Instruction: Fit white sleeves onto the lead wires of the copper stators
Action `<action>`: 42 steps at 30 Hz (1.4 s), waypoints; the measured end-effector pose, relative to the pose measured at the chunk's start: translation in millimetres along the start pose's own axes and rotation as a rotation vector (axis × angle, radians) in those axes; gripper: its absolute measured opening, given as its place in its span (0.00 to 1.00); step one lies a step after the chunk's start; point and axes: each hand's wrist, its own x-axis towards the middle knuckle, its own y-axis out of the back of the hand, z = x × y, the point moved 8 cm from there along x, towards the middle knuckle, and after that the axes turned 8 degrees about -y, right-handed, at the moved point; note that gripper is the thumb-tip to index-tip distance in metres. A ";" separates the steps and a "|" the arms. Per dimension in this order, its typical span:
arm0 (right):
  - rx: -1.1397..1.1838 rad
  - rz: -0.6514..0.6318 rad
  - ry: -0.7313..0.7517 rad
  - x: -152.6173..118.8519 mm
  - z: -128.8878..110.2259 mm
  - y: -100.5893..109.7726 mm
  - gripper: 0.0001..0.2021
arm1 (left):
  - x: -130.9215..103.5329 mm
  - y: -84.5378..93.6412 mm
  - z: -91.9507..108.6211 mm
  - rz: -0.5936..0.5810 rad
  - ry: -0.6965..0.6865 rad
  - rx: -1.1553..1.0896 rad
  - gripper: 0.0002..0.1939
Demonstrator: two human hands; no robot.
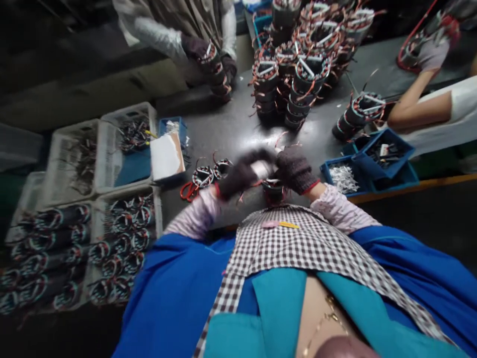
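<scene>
My left hand (240, 175), in a dark knit glove, is smeared by motion above the black table, with a pale patch at its fingertips that I cannot make out. Close beside it, my right hand (294, 168) in a matching glove has its fingers curled in; what they hold is hidden. Just below both hands, at the table's near edge, stands a dark motor stator (273, 190) with red and black windings, partly covered by them. Two more wound stators (203, 176) sit left of my left hand, next to red-handled scissors (189, 191).
Stacked stators (307, 94) rise at the back; another stack (359, 114) stands right. Blue bins (383, 154) hold small parts, one with white pieces (343, 178). Plastic crates (128, 117) with wires and stators fill the left. Co-workers' gloved hands (196, 48) (434, 52) work across and right.
</scene>
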 end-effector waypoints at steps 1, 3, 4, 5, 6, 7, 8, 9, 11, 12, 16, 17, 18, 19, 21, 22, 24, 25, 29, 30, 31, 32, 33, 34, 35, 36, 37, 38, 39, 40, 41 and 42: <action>0.077 0.023 0.020 0.9 2.7 0.4 0.16 | 2.6 11.0 -3.1 0.066 0.016 -0.047 0.22; 0.331 0.043 0.082 0.4 8.8 2.3 0.13 | -0.1 14.5 -10.3 0.091 0.048 -0.276 0.27; 0.499 0.041 0.116 -1.0 12.6 4.2 0.11 | -3.9 8.3 -12.6 0.062 0.062 -0.393 0.29; 0.677 0.035 0.152 -3.2 16.1 7.0 0.09 | -8.2 -1.3 -13.5 0.021 0.072 -0.489 0.32; 0.839 0.028 0.193 -5.9 18.6 10.6 0.08 | -11.7 -12.2 -13.0 -0.018 0.077 -0.549 0.35; 0.962 0.027 0.232 -8.8 19.9 14.9 0.08 | -13.9 -23.3 -11.1 -0.050 0.077 -0.588 0.37; 1.037 0.023 0.276 -11.8 18.6 19.2 0.08 | -14.2 -32.9 -8.2 -0.065 0.069 -0.616 0.38; 1.070 0.015 0.323 -14.4 14.7 23.3 0.08 | -12.9 -41.1 -4.3 -0.075 0.054 -0.639 0.38; 1.078 0.020 0.392 -17.7 3.9 31.1 0.08 | -7.9 -53.0 5.0 -0.097 0.011 -0.689 0.34; 1.076 0.043 0.414 -18.7 -0.7 35.3 0.08 | -5.3 -55.5 8.4 -0.098 -0.009 -0.716 0.32; 1.042 0.221 0.398 -27.1 6.5 44.3 0.08 | -4.3 -48.5 9.0 -0.060 -0.058 -0.730 0.28; 1.059 0.282 0.347 -30.7 18.6 42.1 0.07 | -6.7 -44.8 8.3 -0.049 -0.074 -0.671 0.29; 1.098 0.349 0.277 -34.9 34.5 37.1 0.08 | -10.0 -41.9 9.6 -0.046 -0.104 -0.574 0.30; 1.149 0.418 0.198 -39.4 52.0 29.5 0.11 | -14.0 -41.5 13.7 -0.059 -0.150 -0.440 0.31; 1.230 0.547 0.050 -46.3 82.6 9.3 0.18 | -23.9 -52.9 29.4 -0.142 -0.276 -0.088 0.33; 1.238 0.599 -0.002 -46.7 91.9 -0.2 0.19 | -29.0 -64.4 37.8 -0.196 -0.330 0.097 0.33; 1.193 0.680 -0.059 -38.1 96.3 -10.3 0.16 | -35.5 -88.6 49.5 -0.260 -0.359 0.402 0.30; 1.151 0.714 -0.062 -29.2 92.3 -9.5 0.13 | -36.6 -98.7 53.5 -0.268 -0.349 0.505 0.28; 0.880 0.478 0.096 33.6 40.5 5.0 0.05 | -35.4 -123.3 60.8 -0.374 -0.336 0.651 0.25; 0.793 0.362 0.131 47.2 27.6 4.7 0.06 | -34.1 -123.5 60.7 -0.409 -0.333 0.663 0.25; 0.726 0.265 0.148 56.7 19.7 3.2 0.07 | -31.9 -121.0 59.8 -0.436 -0.315 0.677 0.25; 0.708 0.206 0.142 62.0 18.3 2.0 0.07 | -29.2 -117.7 59.0 -0.462 -0.290 0.686 0.25; 0.751 0.184 0.116 63.7 23.1 1.7 0.07 | -26.2 -114.8 58.6 -0.489 -0.263 0.686 0.25; 0.855 0.190 0.071 62.4 33.4 1.4 0.06 | -23.2 -113.1 58.8 -0.516 -0.237 0.678 0.25; 1.002 0.212 0.010 58.9 47.7 0.2 0.05 | -20.0 -112.6 59.8 -0.534 -0.214 0.663 0.25; 1.161 0.238 -0.058 53.5 63.6 -2.6 0.04 | -17.1 -113.3 61.5 -0.543 -0.203 0.643 0.23; 1.307 0.260 -0.118 47.1 78.4 -6.4 0.05 | -14.5 -114.7 63.3 -0.541 -0.202 0.621 0.22; 1.423 0.283 -0.162 40.1 90.6 -9.5 0.06 | -12.5 -115.5 64.0 -0.528 -0.205 0.599 0.19; 1.502 0.307 -0.185 32.8 99.8 -10.8 0.07 | -11.4 -114.6 63.0 -0.501 -0.208 0.572 0.17; 1.544 0.338 -0.189 25.1 106.5 -9.8 0.10 | -11.9 -111.4 59.9 -0.466 -0.210 0.526 0.16; 1.556 0.378 -0.177 16.7 111.4 -6.7 0.12 | -14.4 -105.7 54.2 -0.426 -0.206 0.447 0.14; 1.548 0.428 -0.161 7.3 115.8 -2.3 0.13 | -18.8 -96.6 45.3 -0.375 -0.189 0.332 0.14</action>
